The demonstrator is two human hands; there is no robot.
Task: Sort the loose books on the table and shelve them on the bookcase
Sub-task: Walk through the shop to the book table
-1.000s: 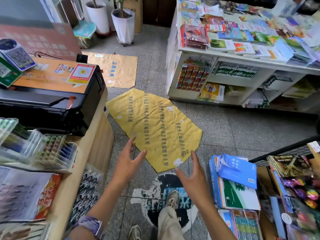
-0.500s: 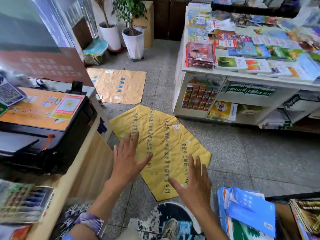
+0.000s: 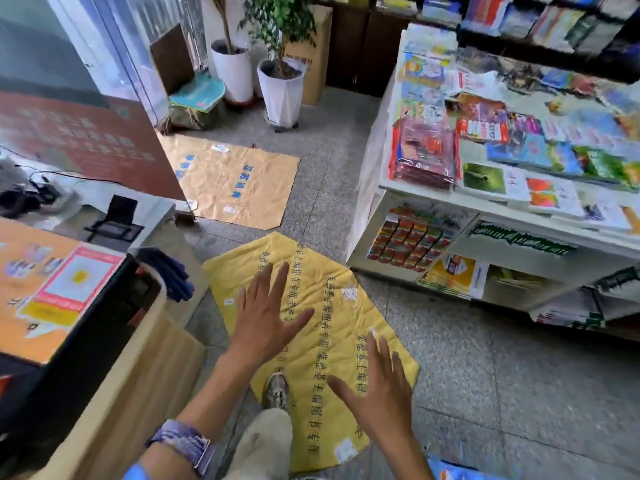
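Observation:
My left hand [image 3: 265, 313] and my right hand [image 3: 379, 393] are both stretched out in front of me, fingers spread, holding nothing. They hover above a yellow printed sheet [image 3: 332, 296] lying on the floor. A white display table [image 3: 415, 188] at the right carries several loose books [image 3: 485, 178] and wrapped packs [image 3: 422, 150] on top, with more books in its lower compartments [image 3: 450, 275]. A dark bookcase [image 3: 540, 26] with books stands at the back right. A blue book corner [image 3: 457, 471] shows at the bottom edge.
A wooden counter [image 3: 138, 358] with a black printer [image 3: 69, 306] stands at my left. A brown paper sheet [image 3: 235, 181] lies on the floor further ahead. Two white potted plants [image 3: 280, 88] and a cardboard box [image 3: 315, 57] stand at the back. My shoe [image 3: 277, 389] is on the yellow sheet.
The view has moved forward and tilted up; the blue book stack at lower right has nearly left the frame. Both hands stay open and spread, now over the yellow sheet.

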